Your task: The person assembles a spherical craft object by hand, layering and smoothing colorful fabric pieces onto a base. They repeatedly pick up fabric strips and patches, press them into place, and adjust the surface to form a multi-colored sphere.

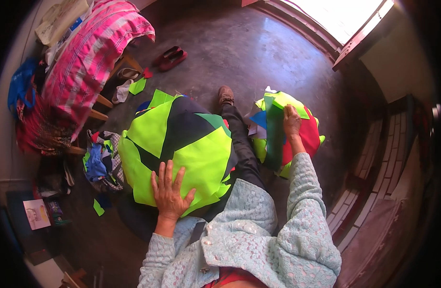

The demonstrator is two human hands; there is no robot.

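My left hand [171,192] lies flat, fingers spread, on a large rounded heap of fabric pieces [203,161], mostly neon yellow-green and dark navy with a bit of green. To the right of my outstretched leg sits a smaller heap of fabric [302,144] in red, dark green, blue and neon yellow. Over its top reaches my right hand [291,122], its fingers closed at the edge of a neon green fabric piece [283,99]. The fingertips are partly hidden, but they appear to pinch that piece.
A bench draped with a pink checked cloth [98,53] stands at the left, with dark red shoes [170,58] beyond it. A checked bag of scraps [99,161] and a loose green scrap [98,207] lie on the floor [220,43]. White-and-red slatted panels [374,182] stand at the right.
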